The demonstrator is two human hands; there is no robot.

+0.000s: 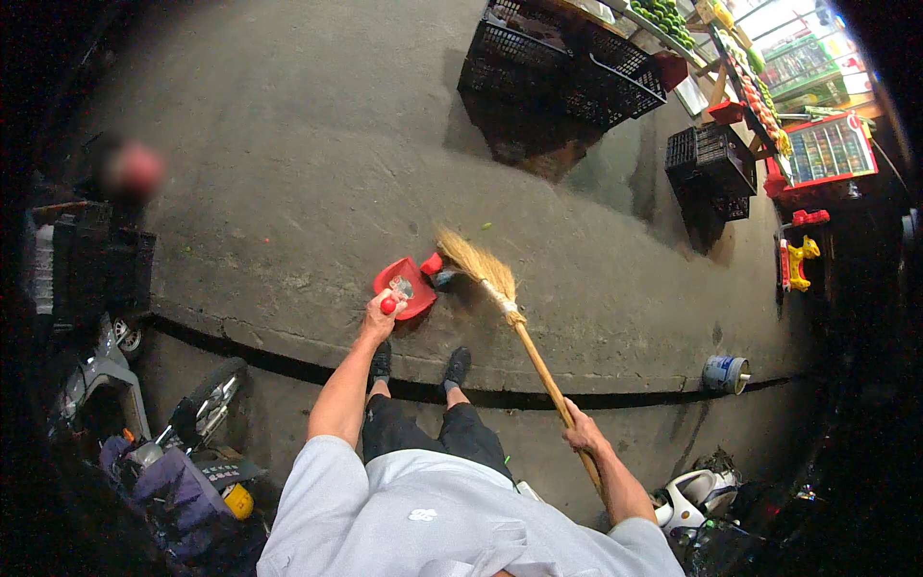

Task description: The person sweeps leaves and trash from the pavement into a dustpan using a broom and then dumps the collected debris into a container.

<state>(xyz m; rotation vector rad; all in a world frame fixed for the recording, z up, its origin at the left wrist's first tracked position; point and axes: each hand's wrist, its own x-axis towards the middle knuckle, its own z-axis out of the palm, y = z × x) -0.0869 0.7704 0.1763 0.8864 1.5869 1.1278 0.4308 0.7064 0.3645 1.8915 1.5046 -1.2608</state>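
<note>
My left hand point(380, 315) is closed round the upright handle of a red dustpan point(417, 301), whose pan is at floor level in front of my feet. Some pale litter point(402, 286) shows in the pan. With my right hand point(583, 432) I grip the wooden stick of a straw broom point(540, 363). Its bristles point(471, 262) fan out on the concrete just right of the dustpan. Between bristles and pan lie a small red piece point(432, 263) and a bluish scrap point(443, 280), their kinds unclear.
Black crates point(567, 67) stand at the far right, near a produce stand point(750, 87). A bucket point(725, 374) lies by the dark groove crossing the floor. Motorbike parts point(207, 399) are at the left, a white scooter point(685, 502) at the lower right. A green bit point(486, 226) lies beyond the broom.
</note>
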